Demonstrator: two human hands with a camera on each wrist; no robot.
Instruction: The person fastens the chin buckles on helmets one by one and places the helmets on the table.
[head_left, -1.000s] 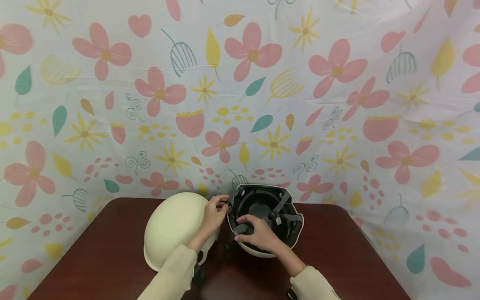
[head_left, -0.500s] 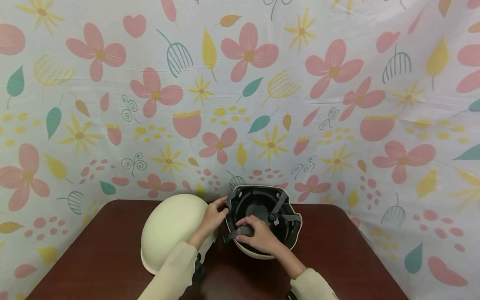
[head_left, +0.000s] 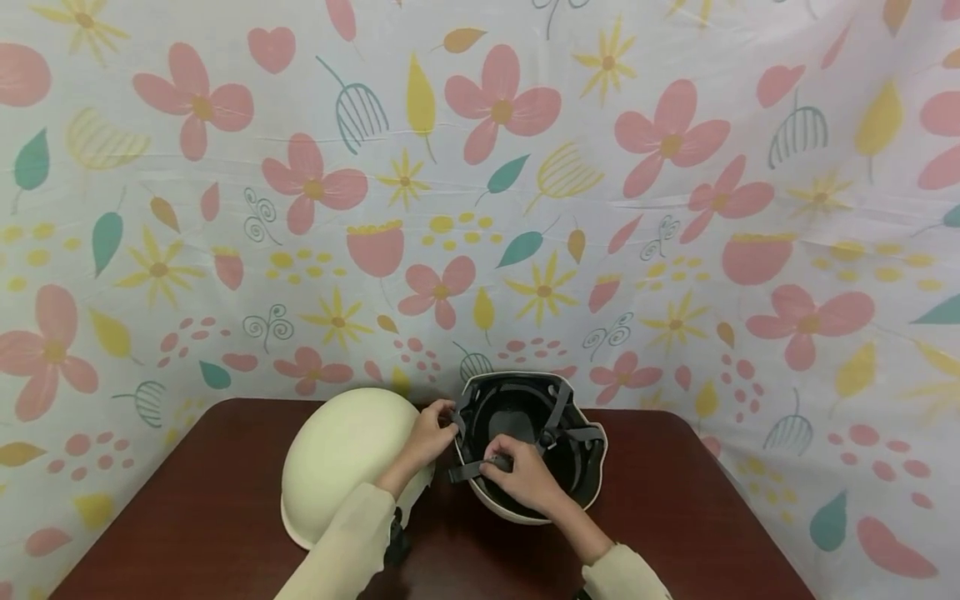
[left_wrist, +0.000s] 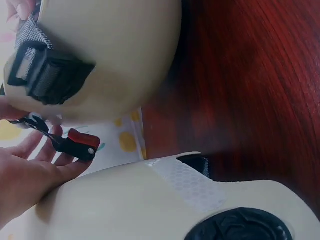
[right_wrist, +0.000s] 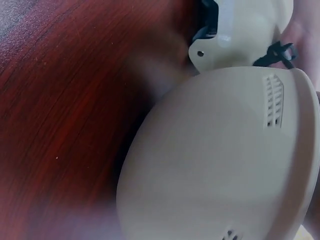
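A cream helmet lies upside down, its black padded inside facing up. My right hand pinches a grey chin strap over the near left rim. In the left wrist view a black buckle on that strap hangs against the outer shell. At the left rim my left hand holds another black strap between its fingers; a black clip with a red tab lies by those fingers. A second cream helmet sits dome up beside my left forearm.
The dark red-brown wooden table carries both helmets. A flower-patterned cloth hangs right behind its far edge. The second helmet has a black round knob on its side, and a black part shows at its near edge.
The grey strap end has swung up from hanging down to stretching sideways over the rim. My right hand has shifted slightly right and its fingers have drawn together. The left hand stays nearly in place.
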